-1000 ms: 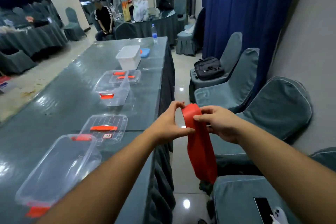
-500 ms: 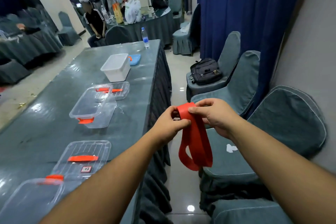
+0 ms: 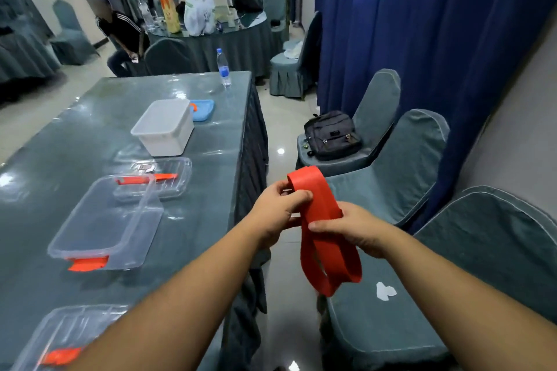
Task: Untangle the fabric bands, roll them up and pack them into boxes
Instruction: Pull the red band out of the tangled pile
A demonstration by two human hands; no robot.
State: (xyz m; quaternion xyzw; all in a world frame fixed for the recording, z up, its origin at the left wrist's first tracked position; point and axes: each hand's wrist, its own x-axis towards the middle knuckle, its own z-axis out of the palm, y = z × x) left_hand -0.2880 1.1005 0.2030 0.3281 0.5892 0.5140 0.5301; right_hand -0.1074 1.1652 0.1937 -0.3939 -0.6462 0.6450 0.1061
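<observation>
Pinching a red fabric band (image 3: 324, 229) in mid-air beside the surface (image 3: 196, 220), left hand (image 3: 278, 214) at its top fold, right hand (image 3: 357, 233) lower: loose loop apparently doubled, liable to twist or slip; open box (image 3: 105, 229) well apart.

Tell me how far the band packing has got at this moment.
Done: nothing packed that shows; the open clear box on the table looks empty. In hand: the left hand and right hand grip one red fabric band, which hangs in loose loops, not yet rolled. Left: rolling it, boxing it, fitting the lid lying behind.
</observation>
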